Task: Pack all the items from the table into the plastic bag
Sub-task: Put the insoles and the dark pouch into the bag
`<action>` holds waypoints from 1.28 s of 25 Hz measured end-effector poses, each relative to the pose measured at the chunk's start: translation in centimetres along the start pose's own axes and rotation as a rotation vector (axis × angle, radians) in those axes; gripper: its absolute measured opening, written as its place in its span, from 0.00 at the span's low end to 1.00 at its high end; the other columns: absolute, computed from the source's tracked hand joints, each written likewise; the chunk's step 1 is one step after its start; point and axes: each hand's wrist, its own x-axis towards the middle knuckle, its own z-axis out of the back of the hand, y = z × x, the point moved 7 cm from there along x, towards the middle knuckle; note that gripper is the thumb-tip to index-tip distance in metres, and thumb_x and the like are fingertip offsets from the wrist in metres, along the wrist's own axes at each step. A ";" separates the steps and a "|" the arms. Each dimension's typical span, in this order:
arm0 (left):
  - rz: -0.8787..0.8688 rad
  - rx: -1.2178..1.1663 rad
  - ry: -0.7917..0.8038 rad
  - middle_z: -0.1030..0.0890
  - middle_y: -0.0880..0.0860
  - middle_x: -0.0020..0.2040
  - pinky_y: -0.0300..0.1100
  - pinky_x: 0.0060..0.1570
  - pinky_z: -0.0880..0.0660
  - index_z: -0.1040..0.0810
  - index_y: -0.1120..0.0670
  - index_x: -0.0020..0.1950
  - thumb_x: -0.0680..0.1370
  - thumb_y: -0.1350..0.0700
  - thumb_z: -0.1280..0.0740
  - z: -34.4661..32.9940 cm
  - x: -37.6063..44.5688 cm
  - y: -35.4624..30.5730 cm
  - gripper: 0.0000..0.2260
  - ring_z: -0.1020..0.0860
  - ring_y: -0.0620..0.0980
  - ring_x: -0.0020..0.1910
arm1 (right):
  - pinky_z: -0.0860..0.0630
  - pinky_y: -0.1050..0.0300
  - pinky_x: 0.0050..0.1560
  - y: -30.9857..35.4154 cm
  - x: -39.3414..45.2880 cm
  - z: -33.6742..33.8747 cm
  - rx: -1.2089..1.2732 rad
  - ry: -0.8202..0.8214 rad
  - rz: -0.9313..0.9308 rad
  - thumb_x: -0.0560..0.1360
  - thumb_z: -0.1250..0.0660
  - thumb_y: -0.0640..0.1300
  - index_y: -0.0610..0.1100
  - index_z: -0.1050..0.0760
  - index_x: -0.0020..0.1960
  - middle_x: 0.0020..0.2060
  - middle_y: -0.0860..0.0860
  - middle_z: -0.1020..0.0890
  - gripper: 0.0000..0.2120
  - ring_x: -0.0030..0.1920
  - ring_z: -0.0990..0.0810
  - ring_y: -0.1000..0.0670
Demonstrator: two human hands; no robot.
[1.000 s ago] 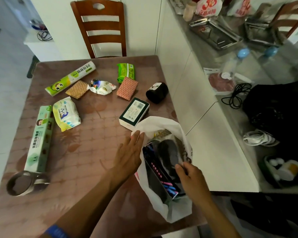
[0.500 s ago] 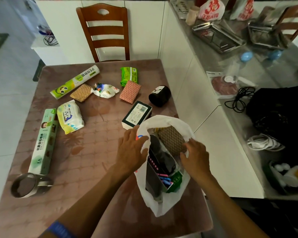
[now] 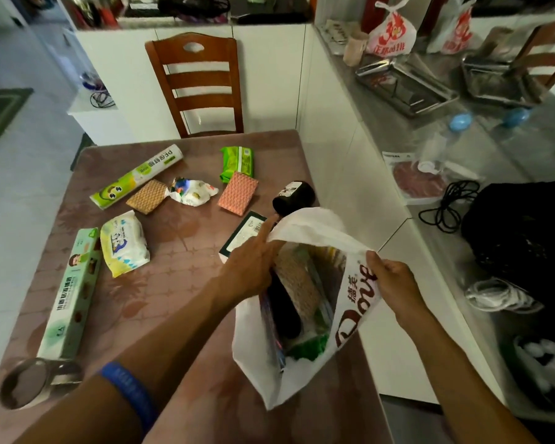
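A white plastic bag (image 3: 305, 373) with red lettering stands open at the table's near right corner, holding several items. My left hand (image 3: 253, 261) grips its left rim and my right hand (image 3: 394, 280) pinches its right rim, pulling the mouth wide. A dark green box (image 3: 242, 235) lies partly hidden behind my left hand. On the table lie a black cylinder (image 3: 293, 195), a pink sponge (image 3: 237, 193), a green packet (image 3: 237, 161), a crumpled wrapper (image 3: 191, 191), a tan sponge (image 3: 147, 196), a wrap roll (image 3: 137, 176), a wipes pack (image 3: 124, 242), a long green box (image 3: 71, 294) and a metal strainer (image 3: 29, 381).
The brown table (image 3: 180, 283) has a wooden chair (image 3: 199, 84) at its far side. A grey counter (image 3: 481, 174) runs along the right with metal trays, black cables, a black bag and white bags on it.
My right hand came out of the bag and took its right rim. Both hands lifted and spread the bag's mouth, and the printed side now faces right.
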 end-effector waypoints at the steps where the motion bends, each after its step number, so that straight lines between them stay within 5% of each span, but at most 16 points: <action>1: -0.003 -0.051 0.000 0.49 0.53 0.79 0.53 0.60 0.26 0.36 0.44 0.72 0.76 0.50 0.32 0.4 0.2 -0.4 0.26 0.29 0.57 0.67 | 0.25 0.59 0.32 -0.1 0.2 0.2 -0.070 -0.020 -0.004 0.78 0.38 0.54 0.39 0.20 0.42 0.36 0.44 0.15 0.19 0.35 0.17 0.46; 4: 0.052 -0.067 0.003 0.43 0.52 0.77 0.49 0.56 0.24 0.40 0.44 0.74 0.76 0.52 0.32 0.5 0.6 0.0 0.29 0.26 0.57 0.63 | 0.23 0.56 0.34 0.6 -0.3 1.0 -0.238 -0.182 0.106 0.78 0.37 0.52 0.44 0.26 0.48 0.43 0.44 0.16 0.11 0.37 0.19 0.48; 7: 0.079 -0.063 -0.005 0.41 0.53 0.77 0.47 0.52 0.22 0.44 0.44 0.75 0.75 0.55 0.31 0.0 0.0 1.1 0.34 0.25 0.57 0.62 | 0.21 0.55 0.40 1.4 -5.3 -0.8 -0.410 -0.280 0.472 0.77 0.35 0.48 0.52 0.30 0.56 0.49 0.51 0.21 0.09 0.45 0.21 0.51; 9: 0.120 -0.049 -0.003 0.43 0.53 0.78 0.49 0.51 0.20 0.49 0.43 0.77 0.74 0.57 0.30 0.0 -0.4 1.6 0.38 0.24 0.58 0.61 | 0.24 0.60 0.48 -0.8 -9.5 -5.4 -0.703 0.027 0.627 0.75 0.35 0.52 0.55 0.30 0.60 0.55 0.53 0.21 0.14 0.52 0.22 0.52; 11: 0.151 -0.015 0.004 0.46 0.54 0.79 0.50 0.48 0.19 0.54 0.42 0.77 0.74 0.57 0.31 0.1 -0.7 1.7 0.41 0.22 0.59 0.57 | 0.28 0.55 0.61 -5.3 -11.9 -8.4 -0.960 0.446 0.457 0.73 0.36 0.60 0.58 0.38 0.71 0.69 0.56 0.30 0.28 0.65 0.29 0.51; 13: 0.159 -0.006 0.038 0.48 0.56 0.79 0.49 0.45 0.19 0.58 0.41 0.77 0.75 0.57 0.32 -0.1 -1.4 1.8 0.42 0.21 0.58 0.53 | 0.33 0.49 0.68 -9.1 -12.4 -8.9 -1.112 0.623 0.274 0.72 0.33 0.59 0.57 0.47 0.75 0.74 0.56 0.39 0.37 0.72 0.35 0.49; 17: 0.158 -0.102 0.136 0.47 0.56 0.79 0.47 0.50 0.23 0.61 0.43 0.77 0.75 0.60 0.31 -0.5 -2.6 2.1 0.45 0.25 0.59 0.63 | 0.28 0.67 0.52 -5.8 -12.1 -7.8 -1.009 0.386 0.418 0.79 0.39 0.49 0.50 0.24 0.58 0.59 0.52 0.21 0.11 0.53 0.24 0.57; 20: 0.196 -0.157 0.109 0.40 0.55 0.77 0.49 0.62 0.29 0.54 0.45 0.78 0.74 0.57 0.30 2.3 -3.0 3.3 0.42 0.31 0.57 0.68 | 0.38 0.74 0.39 -1.3 -12.5 -6.0 -0.970 0.344 0.531 0.77 0.36 0.51 0.52 0.22 0.49 0.46 0.59 0.22 0.06 0.43 0.29 0.61; 23: 0.222 -0.222 0.127 0.42 0.53 0.78 0.48 0.63 0.30 0.50 0.45 0.78 0.74 0.57 0.29 2.8 -4.9 4.1 0.40 0.32 0.56 0.69 | 0.38 0.71 0.33 -0.6 -12.9 -5.0 -1.055 0.408 0.422 0.73 0.33 0.52 0.55 0.22 0.44 0.39 0.59 0.25 0.02 0.39 0.26 0.58; 28: 0.201 -0.210 0.065 0.47 0.50 0.79 0.55 0.66 0.30 0.42 0.38 0.75 0.74 0.47 0.30 0.4 -8.0 4.1 0.33 0.36 0.56 0.73 | 0.30 0.68 0.38 -1.3 -14.4 -7.5 -0.977 0.539 0.342 0.74 0.34 0.51 0.57 0.25 0.49 0.44 0.59 0.21 0.04 0.41 0.24 0.58; 32: 0.209 -0.607 -0.033 0.37 0.47 0.76 0.56 0.70 0.36 0.25 0.37 0.64 0.74 0.43 0.32 0.8 -9.6 5.1 0.18 0.38 0.50 0.74 | 0.28 0.71 0.40 3.6 -14.6 -10.0 -0.803 0.395 0.505 0.76 0.34 0.52 0.59 0.26 0.51 0.45 0.61 0.21 0.05 0.42 0.22 0.61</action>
